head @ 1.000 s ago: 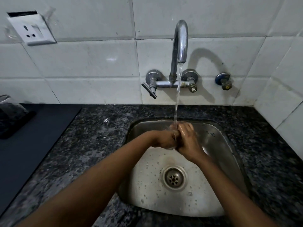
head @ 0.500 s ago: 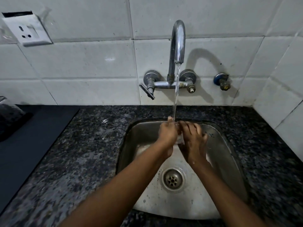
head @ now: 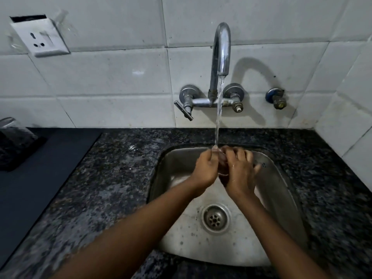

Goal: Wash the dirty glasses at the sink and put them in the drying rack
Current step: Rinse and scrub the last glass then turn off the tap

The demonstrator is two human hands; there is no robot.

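Observation:
A small clear glass [head: 223,167] sits between my two hands above the steel sink [head: 281,198], under the water running from the tap [head: 221,47]. My left hand [head: 206,169] grips the glass from the left with curled fingers. From the right, my right hand [head: 240,171] wraps over it, fingers bent across its top. The hands hide most of the glass; only a bit of its wall and rim shows. No drying rack is in view.
The sink drain [head: 215,218] lies below the hands. Speckled dark granite counter [head: 120,178] surrounds the sink. A dark mat [head: 40,178] with a clear container [head: 14,137] lies at the left. A wall socket [head: 40,37] is upper left; tiled walls meet at the right.
My hands have shifted on the glass under the stream: the left slid from below to the glass's left side, and the right fingers spread over its top. Water keeps running.

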